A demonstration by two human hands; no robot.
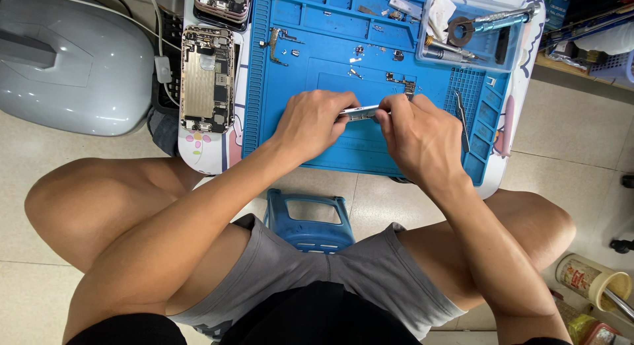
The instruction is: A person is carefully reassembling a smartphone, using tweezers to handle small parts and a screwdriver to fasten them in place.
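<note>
My left hand (312, 122) and my right hand (416, 138) meet over a blue repair mat (370, 74) and both pinch a thin silver metal tool (360, 112) held level between them. The fingers of both hands are closed on its ends, so only its middle shows. Small dark phone parts (401, 82) and tiny screws lie on the mat just beyond the hands. A pair of tweezers (461, 118) lies on the mat to the right of my right hand.
An opened phone body (207, 79) lies left of the mat, another one (223, 1) above it. A clear tray (470, 29) at the back right holds a blue screwdriver and tape. A blue stool (307, 216) sits between my knees. A grey rounded appliance (69, 58) stands far left.
</note>
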